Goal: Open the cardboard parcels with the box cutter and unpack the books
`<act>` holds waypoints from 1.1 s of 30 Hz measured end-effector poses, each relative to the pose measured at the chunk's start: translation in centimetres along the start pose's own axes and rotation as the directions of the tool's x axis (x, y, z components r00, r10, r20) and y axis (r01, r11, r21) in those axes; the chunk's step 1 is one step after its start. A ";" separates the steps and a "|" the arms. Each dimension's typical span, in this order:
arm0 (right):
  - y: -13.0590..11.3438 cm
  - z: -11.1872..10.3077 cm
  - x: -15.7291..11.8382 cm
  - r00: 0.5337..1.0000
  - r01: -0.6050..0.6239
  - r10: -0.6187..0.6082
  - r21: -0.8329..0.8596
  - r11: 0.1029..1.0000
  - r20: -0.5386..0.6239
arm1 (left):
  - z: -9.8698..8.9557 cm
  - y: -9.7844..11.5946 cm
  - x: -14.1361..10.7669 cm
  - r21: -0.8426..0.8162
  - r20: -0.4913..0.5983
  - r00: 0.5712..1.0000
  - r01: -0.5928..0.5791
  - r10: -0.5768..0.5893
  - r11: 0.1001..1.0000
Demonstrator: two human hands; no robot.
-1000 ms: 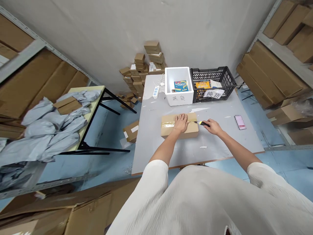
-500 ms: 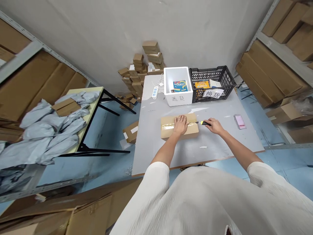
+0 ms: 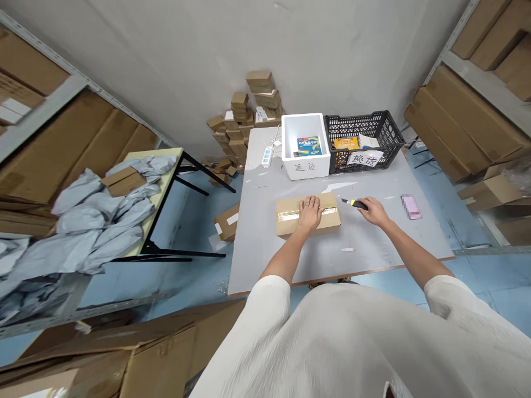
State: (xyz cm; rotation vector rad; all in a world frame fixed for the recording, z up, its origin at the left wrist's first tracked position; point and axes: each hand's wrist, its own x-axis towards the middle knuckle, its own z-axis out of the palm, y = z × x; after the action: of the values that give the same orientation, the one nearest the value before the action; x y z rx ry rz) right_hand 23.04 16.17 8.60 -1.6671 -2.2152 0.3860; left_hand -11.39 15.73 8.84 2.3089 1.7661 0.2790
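A brown cardboard box (image 3: 286, 221) with a strip of shiny tape along its top lies on the grey table (image 3: 265, 260). Resting flat on the box, across the tape, is my left hand (image 3: 310, 212), fingers spread. My right hand (image 3: 374, 211) is closed round the black and yellow handle of a utility knife (image 3: 355, 204). The knife's blade points left, just off the right end of the box and not touching it.
Behind the box stand a white foam box (image 3: 307, 168) and a black crate (image 3: 385, 155), both holding books. A power strip (image 3: 267, 157) and a pink blurred object (image 3: 410, 207) lie on the table. At left, grey bags (image 3: 83, 215) cover another table.
My right hand has drawn the knife rightward, away from the box's right end. My left hand remains on the box. The whole view has shifted slightly.
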 end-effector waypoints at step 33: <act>9.8 9.3 -7.9 0.688 -0.714 0.706 -0.015 0.700 0.167 | -0.2 0.0 -1.5 0.017 -0.002 0.997 0.071 -0.071 0.997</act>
State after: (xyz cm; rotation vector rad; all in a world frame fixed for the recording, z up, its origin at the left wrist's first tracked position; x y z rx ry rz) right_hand 29.56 11.15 -4.68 -2.5028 -1.5151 0.7819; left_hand -11.84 14.26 9.01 2.2524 1.8537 0.2545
